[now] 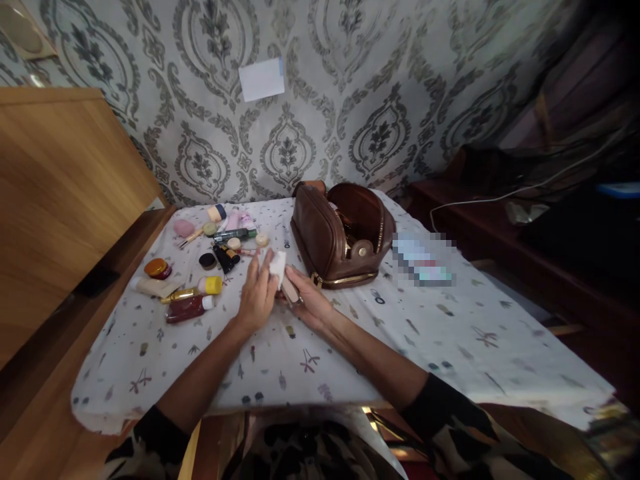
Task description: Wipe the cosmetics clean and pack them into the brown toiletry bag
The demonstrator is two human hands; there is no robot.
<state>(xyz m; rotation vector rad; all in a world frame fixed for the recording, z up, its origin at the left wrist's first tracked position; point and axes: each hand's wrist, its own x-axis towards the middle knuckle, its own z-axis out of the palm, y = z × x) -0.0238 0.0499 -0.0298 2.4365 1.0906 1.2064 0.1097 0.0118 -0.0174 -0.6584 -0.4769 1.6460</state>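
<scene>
The right hand point(313, 303) is closed around a small beige tube point(291, 291), smooth-sided and narrow, with a shiny end facing five o'clock. The left hand point(257, 297), fingers nearly straight, grips a soft, crumpled white tissue point(278, 265) against the tube's upper end; the two hands nearly meet over the near middle of the table. The tube's far end is covered, so its full shape cannot be told.

From the hands, at one o'clock, a brown bag point(325, 233) of smooth, leather-like material stands unzipped, its rounded flap up and its zip gold-toned. At nine o'clock lies a glossy dark-red bottle point(186, 309) with a white cap, near a yellow-capped bottle point(212, 285). Toward ten o'clock sit a round black lid point(207, 261) and a rounded pink sponge point(184, 228). At eleven, a translucent green bottle point(231, 235) lies flat on the printed white tablecloth point(350, 373).
</scene>
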